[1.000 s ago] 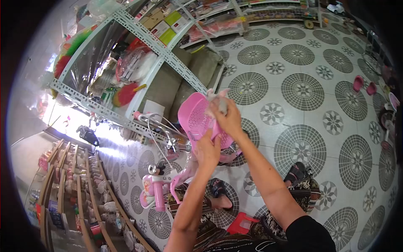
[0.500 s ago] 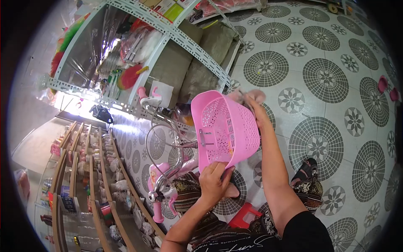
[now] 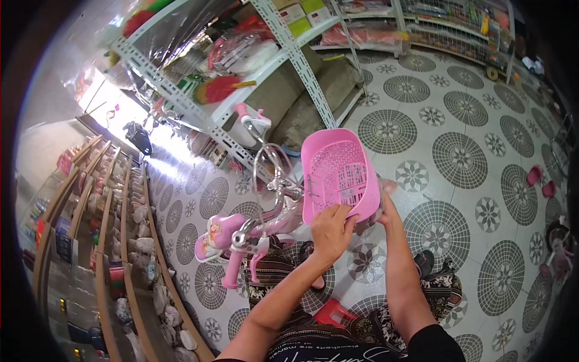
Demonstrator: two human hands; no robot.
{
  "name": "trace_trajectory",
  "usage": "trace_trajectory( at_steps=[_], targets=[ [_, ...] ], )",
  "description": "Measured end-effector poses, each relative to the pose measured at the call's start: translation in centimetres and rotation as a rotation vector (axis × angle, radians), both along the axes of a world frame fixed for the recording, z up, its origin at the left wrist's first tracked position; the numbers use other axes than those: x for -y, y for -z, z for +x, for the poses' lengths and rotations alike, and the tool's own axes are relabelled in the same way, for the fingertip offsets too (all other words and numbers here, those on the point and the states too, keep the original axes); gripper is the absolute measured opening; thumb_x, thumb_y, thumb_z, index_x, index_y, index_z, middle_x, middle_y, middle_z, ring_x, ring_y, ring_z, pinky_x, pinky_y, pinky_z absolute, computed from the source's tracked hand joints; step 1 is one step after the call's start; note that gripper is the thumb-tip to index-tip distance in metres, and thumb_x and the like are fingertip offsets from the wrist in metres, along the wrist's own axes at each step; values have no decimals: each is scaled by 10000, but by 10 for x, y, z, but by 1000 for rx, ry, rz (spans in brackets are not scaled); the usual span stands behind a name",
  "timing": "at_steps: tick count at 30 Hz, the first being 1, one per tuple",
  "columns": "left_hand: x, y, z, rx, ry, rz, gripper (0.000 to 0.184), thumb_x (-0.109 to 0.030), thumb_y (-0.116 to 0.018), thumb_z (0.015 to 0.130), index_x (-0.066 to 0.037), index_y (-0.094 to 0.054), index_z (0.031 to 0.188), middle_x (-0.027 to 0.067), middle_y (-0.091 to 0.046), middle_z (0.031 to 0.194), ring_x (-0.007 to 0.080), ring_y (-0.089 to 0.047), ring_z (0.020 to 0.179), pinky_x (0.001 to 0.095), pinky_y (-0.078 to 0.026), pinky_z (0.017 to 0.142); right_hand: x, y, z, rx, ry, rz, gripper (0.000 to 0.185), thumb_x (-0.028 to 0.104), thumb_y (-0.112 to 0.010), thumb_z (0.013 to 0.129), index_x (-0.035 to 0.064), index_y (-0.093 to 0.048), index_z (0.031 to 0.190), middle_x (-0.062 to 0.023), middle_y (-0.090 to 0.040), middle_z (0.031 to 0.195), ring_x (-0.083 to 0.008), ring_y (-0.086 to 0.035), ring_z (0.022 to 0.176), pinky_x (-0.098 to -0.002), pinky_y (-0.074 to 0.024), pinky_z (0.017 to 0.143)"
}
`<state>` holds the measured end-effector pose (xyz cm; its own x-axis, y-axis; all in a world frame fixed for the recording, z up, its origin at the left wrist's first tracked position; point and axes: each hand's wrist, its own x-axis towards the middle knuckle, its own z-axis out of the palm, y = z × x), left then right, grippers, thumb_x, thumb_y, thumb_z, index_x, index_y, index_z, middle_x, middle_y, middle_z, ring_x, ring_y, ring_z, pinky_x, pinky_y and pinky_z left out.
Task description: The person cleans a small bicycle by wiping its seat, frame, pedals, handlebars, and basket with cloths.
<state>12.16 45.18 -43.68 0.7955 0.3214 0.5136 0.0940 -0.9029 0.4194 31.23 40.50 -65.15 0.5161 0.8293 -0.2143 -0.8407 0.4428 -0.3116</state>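
A pink basket (image 3: 338, 163) with cut-out holes sits at the front of a small pink bicycle, its open top facing me. My left hand (image 3: 332, 232) has its fingers closed over the basket's near rim. Behind the basket's right side, my right hand (image 3: 386, 208) is partly hidden, close to a blurred cloth-like bit; what its fingers hold is not clear. Left of the basket are the chrome handlebars (image 3: 265, 157) with cables and a pink grip (image 3: 233, 269). The pink patterned saddle-like pad (image 3: 220, 232) is beside them.
A perforated metal shelf (image 3: 310, 84) with wrapped goods stands ahead. Slatted racks (image 3: 123, 235) of small items run along the left. A red plastic stool (image 3: 333, 312) is beneath me, near my sandalled feet. Pink shoes (image 3: 534, 175) lie on the tiled floor at right.
The basket appears turned, showing more of its inside, and the handlebars have swung. My right hand has moved from the basket's top edge to behind its right side; my left hand stays at the near rim.
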Motion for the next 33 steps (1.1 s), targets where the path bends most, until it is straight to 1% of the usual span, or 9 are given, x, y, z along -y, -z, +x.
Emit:
trace_trajectory(
  at_steps=[5, 8, 11, 15, 17, 21, 25, 27, 33],
  targets=[
    [14, -7, -41, 370, 145, -211, 140, -65, -683, 815, -53, -666, 953, 91, -652, 904, 292, -606, 846, 390, -452, 781, 49, -38, -43, 369, -496, -437, 370, 290, -580, 951, 19, -584, 1204, -112, -673, 1055, -210, -676, 884, -356, -581, 747],
    [15, -14, -98, 259, 242, -243, 108, -79, -690, 832, -46, -669, 932, 91, -657, 896, 273, -610, 860, 382, -433, 824, 39, 6, -68, 279, -584, -358, 355, 248, -624, 928, 14, -590, 1192, -114, -682, 1003, -200, -679, 831, -339, -586, 709],
    [-12, 14, -166, 47, 232, -439, 85, -82, -691, 836, -50, -670, 913, 92, -655, 876, 237, -616, 832, 363, -445, 800, 26, -18, -101, 306, -652, -378, 364, 244, -612, 935, 13, -579, 1215, -125, -672, 1053, -197, -678, 854, -333, -586, 713],
    [-73, 47, -235, 132, -15, -1004, 124, -135, -631, 908, -26, -626, 967, 54, -652, 884, 86, -588, 829, 253, -459, 696, 25, -75, -119, 443, -465, -271, 430, 296, -565, 960, 20, -519, 1287, -136, -647, 1136, -212, -679, 906, -352, -589, 742],
    [-115, 15, -254, -60, -191, -788, 223, -229, -530, 988, -14, -588, 1010, 45, -637, 898, 84, -584, 836, 242, -466, 726, 27, -87, -114, 337, -395, -207, 464, 322, -547, 967, 25, -485, 1318, -143, -636, 1161, -227, -679, 925, -372, -590, 754],
    [-136, -33, -251, 386, 76, -1165, 422, -350, -420, 1010, -23, -449, 1275, 120, -524, 1190, 177, -576, 1013, 322, -485, 827, 23, -103, -121, 451, -196, -256, 496, 352, -544, 964, 8, -474, 1313, -169, -626, 1160, -271, -669, 944, -421, -586, 784],
    [-130, -51, -218, 409, 304, -829, 514, -267, -438, 1003, -30, -325, 1445, 156, -363, 1408, 241, -474, 1210, 359, -443, 962, 5, -114, -140, 244, -101, -177, 528, 384, -573, 943, 1, -482, 1294, -187, -615, 1147, -318, -657, 949, -458, -585, 768],
    [-120, -65, -201, 395, 394, -953, 556, -279, -490, 974, -36, -329, 1448, 176, -317, 1447, 281, -411, 1276, 397, -372, 1032, 1, -123, -136, 259, -105, -151, 527, 397, -579, 936, -3, -494, 1269, -192, -620, 1122, -318, -656, 927, -469, -584, 755],
    [-73, -67, -162, 277, 378, -515, 644, -328, -572, 924, -70, -337, 1465, 255, -114, 1517, 401, -181, 1393, 482, -174, 1127, -10, -163, -125, 202, 110, -225, 549, 474, -551, 932, 2, -533, 1212, -180, -642, 1056, -298, -665, 891, -437, -586, 747]
  ],
)
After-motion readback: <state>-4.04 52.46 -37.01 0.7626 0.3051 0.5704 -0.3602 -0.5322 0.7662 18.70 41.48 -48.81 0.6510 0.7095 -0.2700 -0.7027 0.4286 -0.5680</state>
